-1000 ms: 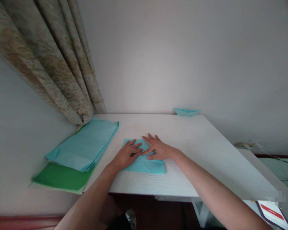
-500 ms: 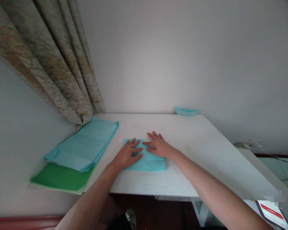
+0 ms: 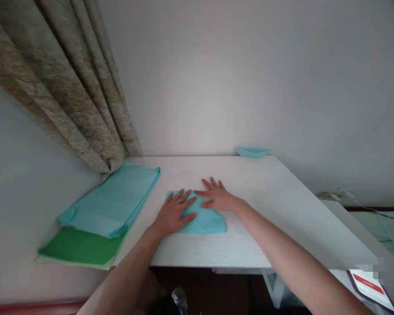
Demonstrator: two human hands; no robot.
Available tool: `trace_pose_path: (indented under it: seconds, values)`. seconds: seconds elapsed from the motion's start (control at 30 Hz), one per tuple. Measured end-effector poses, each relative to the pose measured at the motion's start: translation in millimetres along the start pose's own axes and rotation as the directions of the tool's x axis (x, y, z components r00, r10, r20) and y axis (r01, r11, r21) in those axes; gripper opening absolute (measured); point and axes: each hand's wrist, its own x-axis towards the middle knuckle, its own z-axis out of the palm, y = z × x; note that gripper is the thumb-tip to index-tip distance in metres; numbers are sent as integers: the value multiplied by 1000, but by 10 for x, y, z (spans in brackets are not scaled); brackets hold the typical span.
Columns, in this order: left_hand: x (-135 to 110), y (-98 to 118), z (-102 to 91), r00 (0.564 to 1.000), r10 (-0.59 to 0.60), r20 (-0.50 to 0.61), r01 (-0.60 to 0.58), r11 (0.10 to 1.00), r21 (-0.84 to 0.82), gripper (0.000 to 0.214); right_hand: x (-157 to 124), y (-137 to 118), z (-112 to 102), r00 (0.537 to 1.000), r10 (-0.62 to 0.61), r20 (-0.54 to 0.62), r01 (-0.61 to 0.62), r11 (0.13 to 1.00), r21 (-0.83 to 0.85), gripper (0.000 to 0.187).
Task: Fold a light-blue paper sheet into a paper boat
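A sheet of light blue paper [image 3: 206, 222] with fold lines lies flat near the front of the white table. My left hand [image 3: 174, 213] rests on its left part, fingers spread, covering that side. Over the far right part of the sheet lies my right hand [image 3: 218, 195], also with fingers apart; some of its fingertips reach past the paper onto the table. Neither hand grips anything. A folded blue paper boat [image 3: 252, 152] stands at the back of the table by the wall.
At the left, a stack of blue paper [image 3: 111, 201] lies on green sheets [image 3: 82, 247] that jut past the table's edge. A patterned curtain [image 3: 75, 83] hangs above it. The white table [image 3: 197, 253] ends at the wall. A phone-like device [image 3: 371, 284] lies at lower right.
My left hand has shifted slightly across the paper, and my right hand has moved a little on its far right side. The whole view has shifted slightly.
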Motion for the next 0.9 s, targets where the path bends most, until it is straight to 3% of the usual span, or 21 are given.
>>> trace_pose_path:
  seconds: [0.17, 0.3, 0.7, 0.9]
  values:
    - [6, 5, 24, 1000, -24, -12, 24, 999, 33, 59, -94, 139, -100, 996, 17, 82, -17, 1000, -5, 98]
    - [10, 17, 33, 999, -42, -21, 43, 998, 39, 62, -172, 204, -159, 991, 11, 132, -9, 1000, -14, 114]
    - [101, 64, 94, 985, -147, -91, 153, 986, 66, 59, -217, 229, -176, 989, 21, 149, -15, 999, -42, 118]
    - [120, 46, 44, 988, -157, 0, 157, 986, 62, 68, -132, 171, -57, 993, 113, 38, -113, 994, -3, 118]
